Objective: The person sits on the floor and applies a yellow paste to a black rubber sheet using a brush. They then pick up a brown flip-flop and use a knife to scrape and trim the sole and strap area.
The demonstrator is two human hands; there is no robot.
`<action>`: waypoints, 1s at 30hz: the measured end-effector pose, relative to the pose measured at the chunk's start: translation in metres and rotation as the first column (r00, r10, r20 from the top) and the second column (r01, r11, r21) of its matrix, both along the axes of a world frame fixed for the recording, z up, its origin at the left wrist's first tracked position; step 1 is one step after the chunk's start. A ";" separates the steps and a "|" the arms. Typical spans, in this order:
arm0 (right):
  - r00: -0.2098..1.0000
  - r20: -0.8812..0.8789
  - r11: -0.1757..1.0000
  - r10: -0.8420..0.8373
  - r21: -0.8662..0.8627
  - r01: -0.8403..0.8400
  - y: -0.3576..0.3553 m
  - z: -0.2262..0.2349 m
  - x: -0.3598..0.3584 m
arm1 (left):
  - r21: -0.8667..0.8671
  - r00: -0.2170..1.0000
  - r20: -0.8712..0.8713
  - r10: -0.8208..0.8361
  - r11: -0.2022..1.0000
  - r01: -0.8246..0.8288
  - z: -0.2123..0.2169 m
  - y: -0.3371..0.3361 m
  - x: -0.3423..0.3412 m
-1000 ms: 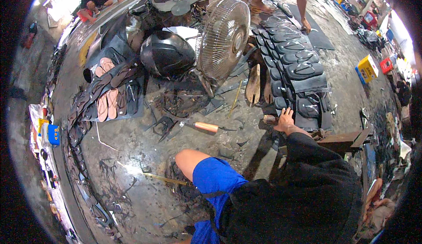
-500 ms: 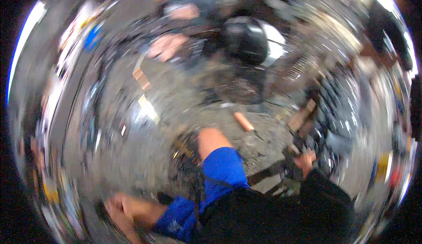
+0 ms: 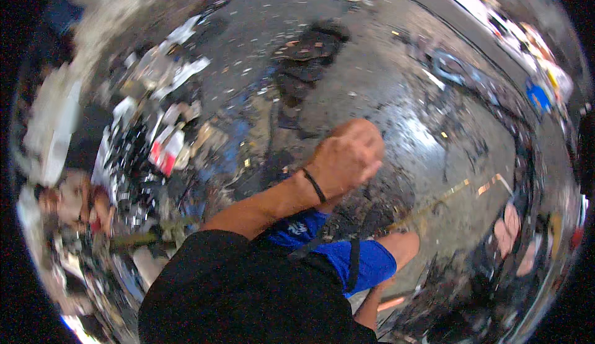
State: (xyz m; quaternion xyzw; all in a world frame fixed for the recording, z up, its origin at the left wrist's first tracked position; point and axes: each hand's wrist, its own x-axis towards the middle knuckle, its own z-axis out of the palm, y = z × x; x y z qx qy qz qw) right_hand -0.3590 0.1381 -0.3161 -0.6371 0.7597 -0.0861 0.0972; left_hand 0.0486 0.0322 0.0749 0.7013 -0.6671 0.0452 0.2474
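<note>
My left hand [image 3: 350,161] is held out over my bent left leg, a dark band round its wrist. Its fingers look curled, but the palm is turned away and blurred, so anything inside is hidden. Under or against the hand is what looks like my bare knee. Past my other knee [image 3: 400,248], below the blue shorts [image 3: 365,263], a strip of bare skin, probably my right forearm [image 3: 370,307], shows at the lower edge. The hand on it is hidden. Close to that arm, an orange stick-like piece [image 3: 392,304] lies on the floor.
Left of me is a heap of shiny dark pieces [image 3: 127,176] with a red and white packet [image 3: 166,152]. Dark, dirty floor [image 3: 260,22] with scattered bits lies ahead. Another person's bare feet [image 3: 507,229] are at the right. A blue object [image 3: 538,96] stands farther off.
The view has swung sharply to the left. The heap, left before out of sight, now shows; the other person's feet have shifted to the right edge. My left hand now appears in mid-view.
</note>
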 end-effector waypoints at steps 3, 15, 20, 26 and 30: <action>0.993 -0.067 0.988 0.096 0.124 -0.087 -0.033 0.003 -0.003 | 0.083 0.996 -0.034 0.086 0.993 -0.083 0.006 0.019 0.001; 0.935 -0.253 0.928 0.250 0.338 -0.157 -0.074 -0.022 -0.019 | -0.058 0.984 0.092 0.151 0.988 -0.146 0.011 0.025 0.015; 0.918 -0.286 0.909 0.273 0.391 -0.148 -0.078 -0.023 -0.022 | -0.061 0.994 0.064 0.086 0.995 -0.082 0.012 0.011 0.018; 0.912 -0.305 0.893 0.272 0.433 -0.122 -0.077 -0.027 -0.026 | -0.115 0.984 0.127 0.121 0.988 -0.107 0.000 0.016 0.008; 0.908 -0.315 0.881 0.276 0.460 -0.108 -0.070 -0.031 -0.026 | -0.042 0.972 0.219 0.084 0.996 -0.076 0.015 0.014 0.009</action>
